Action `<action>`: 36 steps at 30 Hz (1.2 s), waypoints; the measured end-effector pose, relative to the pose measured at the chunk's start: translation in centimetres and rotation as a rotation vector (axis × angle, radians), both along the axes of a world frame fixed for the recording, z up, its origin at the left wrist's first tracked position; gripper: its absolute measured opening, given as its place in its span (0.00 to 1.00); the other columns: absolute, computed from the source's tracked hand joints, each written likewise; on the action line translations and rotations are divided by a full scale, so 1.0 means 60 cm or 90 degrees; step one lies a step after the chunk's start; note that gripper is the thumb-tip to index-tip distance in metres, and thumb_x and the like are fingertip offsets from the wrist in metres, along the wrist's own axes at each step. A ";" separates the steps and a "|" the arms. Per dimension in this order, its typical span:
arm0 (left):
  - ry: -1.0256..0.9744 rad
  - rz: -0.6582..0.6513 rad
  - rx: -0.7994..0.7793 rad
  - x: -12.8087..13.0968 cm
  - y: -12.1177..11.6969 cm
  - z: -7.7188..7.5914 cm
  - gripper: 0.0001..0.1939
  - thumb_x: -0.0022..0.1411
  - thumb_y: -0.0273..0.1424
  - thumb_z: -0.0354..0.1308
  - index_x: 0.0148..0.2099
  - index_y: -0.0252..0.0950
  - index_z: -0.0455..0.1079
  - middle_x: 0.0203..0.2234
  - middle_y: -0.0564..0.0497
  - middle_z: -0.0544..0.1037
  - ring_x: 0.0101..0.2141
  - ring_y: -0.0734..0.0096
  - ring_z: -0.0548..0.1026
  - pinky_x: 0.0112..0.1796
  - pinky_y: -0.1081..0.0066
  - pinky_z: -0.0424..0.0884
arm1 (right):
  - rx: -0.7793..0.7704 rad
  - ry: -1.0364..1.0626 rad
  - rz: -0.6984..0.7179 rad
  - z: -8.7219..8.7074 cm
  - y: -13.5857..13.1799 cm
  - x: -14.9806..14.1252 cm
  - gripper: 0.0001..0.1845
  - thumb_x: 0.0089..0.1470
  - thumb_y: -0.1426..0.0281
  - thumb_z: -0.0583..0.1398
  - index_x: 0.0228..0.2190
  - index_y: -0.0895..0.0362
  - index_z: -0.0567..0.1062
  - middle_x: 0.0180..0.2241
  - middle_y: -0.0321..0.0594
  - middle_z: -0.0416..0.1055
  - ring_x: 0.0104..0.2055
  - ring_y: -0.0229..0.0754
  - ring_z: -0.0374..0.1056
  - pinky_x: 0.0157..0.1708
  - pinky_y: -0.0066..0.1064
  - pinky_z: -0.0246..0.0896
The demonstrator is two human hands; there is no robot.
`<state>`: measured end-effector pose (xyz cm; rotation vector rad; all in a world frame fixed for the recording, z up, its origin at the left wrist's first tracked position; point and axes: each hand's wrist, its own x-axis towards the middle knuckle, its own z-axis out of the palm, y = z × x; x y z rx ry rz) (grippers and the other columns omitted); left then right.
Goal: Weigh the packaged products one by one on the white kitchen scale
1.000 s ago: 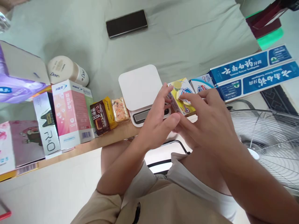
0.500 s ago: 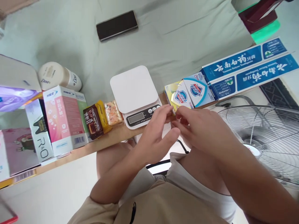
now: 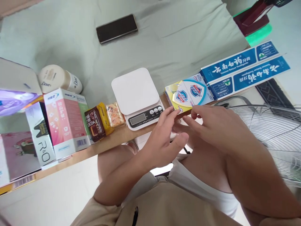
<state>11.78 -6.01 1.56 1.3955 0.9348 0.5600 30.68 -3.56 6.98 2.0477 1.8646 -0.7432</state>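
Note:
My left hand (image 3: 163, 139) is open, with its fingers stretched toward the near left corner of a yellow soap box (image 3: 180, 97) and its thumb apart. The fingertips lie at or just short of that corner; contact is unclear. My right hand (image 3: 210, 125) is loosely bent near the boxes' near edge, its fingers apart and nothing visible between them. Against the yellow box sits a blue-and-white soap box (image 3: 198, 89). Left of them stands a white kitchen scale (image 3: 136, 91), its platform bare and its display dark.
Two blue toothpaste boxes (image 3: 235, 64) (image 3: 263, 75) extend rightward. Left of the scale are wrapped snacks (image 3: 114, 114) (image 3: 95, 124), a pink carton (image 3: 63, 122) and a Dove bottle (image 3: 58, 78). A phone (image 3: 117, 28) lies behind; a fan (image 3: 277, 128) stands at right.
My right hand has moved right, away from the left hand and the yellow box's near edge. My left hand stays by the corner. The view has shifted slightly.

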 end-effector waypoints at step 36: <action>-0.108 0.420 0.123 -0.222 -0.034 -0.011 0.33 0.75 0.58 0.47 0.72 0.48 0.62 0.76 0.54 0.60 0.78 0.57 0.52 0.78 0.54 0.52 | 0.318 0.229 0.398 -0.098 0.051 -0.299 0.35 0.58 0.70 0.62 0.66 0.50 0.64 0.60 0.48 0.75 0.77 0.63 0.54 0.76 0.73 0.31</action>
